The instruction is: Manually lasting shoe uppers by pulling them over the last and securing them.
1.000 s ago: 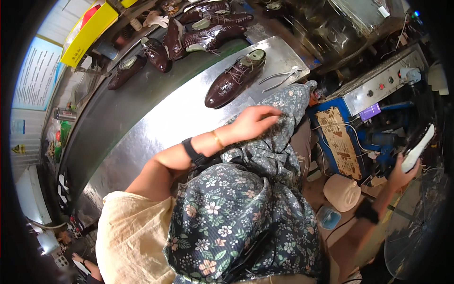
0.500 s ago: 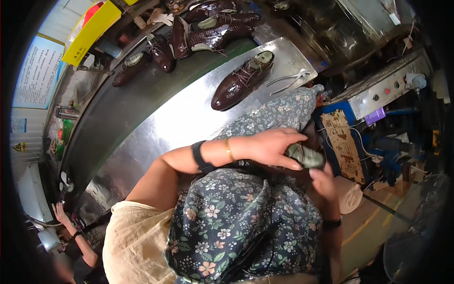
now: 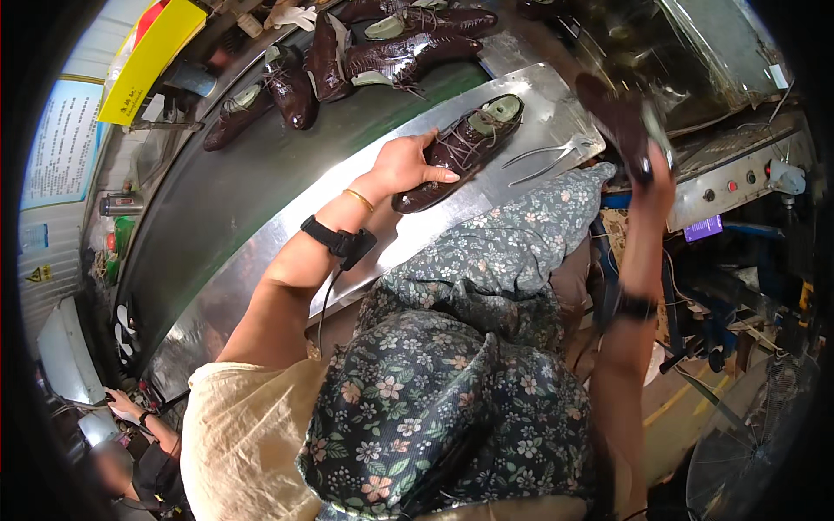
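A glossy dark brown lace-up shoe lies on the metal plate of the worktable, its pale green lining showing. My left hand grips it near the toe, thumb across the top and fingers at its far side. At the right my right hand is raised and holds another dark brown shoe, smeared by motion, above the edge of the machine. Pincers with silver handles rest on the plate, to the right of the first shoe.
Several brown shoes lie along the dark green belt at the back. A control panel with buttons stands at the right. A yellow box is at the far left. Another person's hand shows at lower left.
My left hand has moved from my lap to the shoe on the plate and taken hold of it. My right hand has risen up and right, carrying the other shoe.
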A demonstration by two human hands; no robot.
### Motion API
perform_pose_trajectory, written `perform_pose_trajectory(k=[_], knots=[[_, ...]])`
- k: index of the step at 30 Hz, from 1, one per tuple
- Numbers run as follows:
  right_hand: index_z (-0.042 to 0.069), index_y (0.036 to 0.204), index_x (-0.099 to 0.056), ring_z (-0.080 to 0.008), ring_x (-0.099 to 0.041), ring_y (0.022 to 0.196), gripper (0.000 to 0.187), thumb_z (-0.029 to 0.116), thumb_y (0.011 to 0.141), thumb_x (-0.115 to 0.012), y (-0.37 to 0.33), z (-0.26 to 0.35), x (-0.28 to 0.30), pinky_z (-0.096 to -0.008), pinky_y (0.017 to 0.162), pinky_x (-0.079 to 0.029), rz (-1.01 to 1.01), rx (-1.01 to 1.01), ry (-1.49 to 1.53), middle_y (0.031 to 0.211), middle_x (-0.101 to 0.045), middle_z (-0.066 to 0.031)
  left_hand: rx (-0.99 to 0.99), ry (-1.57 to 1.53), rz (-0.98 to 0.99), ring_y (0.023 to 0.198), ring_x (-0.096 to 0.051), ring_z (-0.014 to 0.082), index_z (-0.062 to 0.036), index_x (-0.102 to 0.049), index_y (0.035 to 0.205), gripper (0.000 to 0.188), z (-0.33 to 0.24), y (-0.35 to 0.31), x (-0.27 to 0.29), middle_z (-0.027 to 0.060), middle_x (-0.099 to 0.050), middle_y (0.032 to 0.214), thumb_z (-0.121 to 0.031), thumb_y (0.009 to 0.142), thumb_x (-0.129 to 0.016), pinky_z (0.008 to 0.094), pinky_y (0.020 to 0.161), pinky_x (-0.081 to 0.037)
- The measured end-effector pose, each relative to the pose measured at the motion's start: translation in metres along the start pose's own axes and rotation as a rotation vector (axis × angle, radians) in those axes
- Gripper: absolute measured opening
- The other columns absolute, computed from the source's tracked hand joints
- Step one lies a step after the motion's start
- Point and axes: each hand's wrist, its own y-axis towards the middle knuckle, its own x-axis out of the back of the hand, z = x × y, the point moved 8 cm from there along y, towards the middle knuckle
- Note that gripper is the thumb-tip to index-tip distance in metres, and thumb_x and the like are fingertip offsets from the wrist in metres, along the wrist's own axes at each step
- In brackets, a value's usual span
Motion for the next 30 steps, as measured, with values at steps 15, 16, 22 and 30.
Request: perform_pose_trajectory(k=[15,16,22,30], knots=[[0.017,0.120,-0.063,-0.0389,-0.041,0.126,0.056,0.060,0.085,-0.058,-0.041,-0.082,-0.120,-0.0549,0.101,-0.036,0.389,0.297,-1.535,0.135,-0.046,-0.0193,-0.032,-1.538,-0.085,0.094,-0.065,0.0205,-0.0017,-0.049,0.125,0.046,-0.084,-0.005,0.004,0.0095,-0.063,0.111,-0.010,0.084,-0.069,0.0339,0.083,-0.054],[0.016,0.118,-0.065,-0.0380,-0.044,0.122,0.054,0.060,0.086,-0.057,-0.048,-0.096,-0.128,-0.0551,0.099,-0.037,0.452,0.183,-1.555,0.129,-0.049,-0.0190,-0.158,-1.651,-0.067,0.114,-0.057,0.0240,-0.0043,-0.047,0.132,0.058,-0.097,-0.017,0.006,0.0106,-0.058,0.125,-0.017,0.082,-0.073,0.0414,0.100,-0.046],[0.000,0.107,-0.063,-0.0361,-0.040,0.121,0.050,0.036,0.075,-0.077,-0.056,-0.117,-0.144,-0.0495,0.101,-0.037,0.508,0.559,-1.377,0.125,-0.046,-0.0166,-0.397,-2.226,0.419,0.132,-0.043,0.0284,-0.0069,-0.044,0.140,0.073,-0.151,-0.104,0.013,0.0115,-0.048,0.141,-0.055,0.088,-0.058,0.0472,0.112,-0.031],[-0.004,0.099,-0.061,-0.0348,-0.064,0.082,0.037,0.025,0.080,-0.071,-0.015,-0.104,-0.108,-0.0461,0.078,-0.053,0.647,0.145,-1.498,0.092,-0.062,-0.0144,-0.008,-1.434,0.887,0.121,-0.054,0.0205,0.0026,-0.043,0.141,0.077,-0.204,-0.138,-0.067,0.0131,-0.056,0.134,-0.006,0.070,-0.073,0.0316,0.106,-0.039]])
